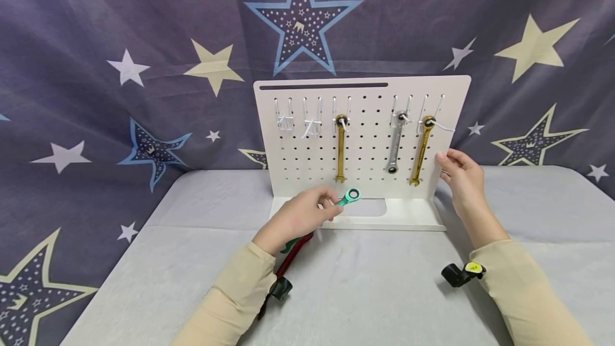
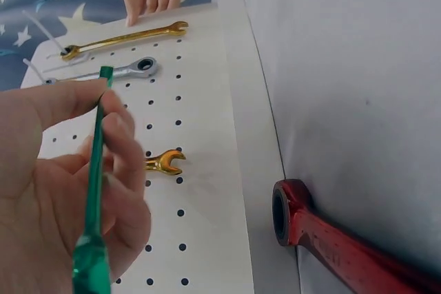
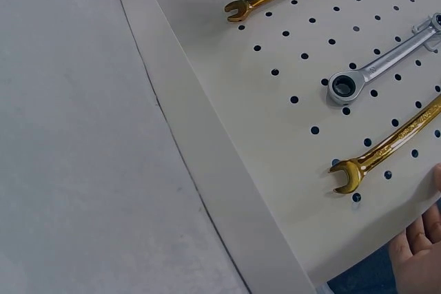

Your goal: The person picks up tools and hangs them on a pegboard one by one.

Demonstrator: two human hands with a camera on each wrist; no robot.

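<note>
My left hand pinches a green ratcheting combination wrench between thumb and fingers, in front of the white pegboard. The wrench's ring end points up and right in the head view; the left wrist view shows its green shank edge-on. At the board's right edge, my right hand grips, thumb in front and fingers behind. On the board hang a gold wrench near the middle, a silver wrench and another gold wrench at the right.
Two white hooks at the board's left carry no wrench. A red wrench lies on the grey-covered table under my left forearm, with a green piece beside it. A star-patterned cloth hangs behind.
</note>
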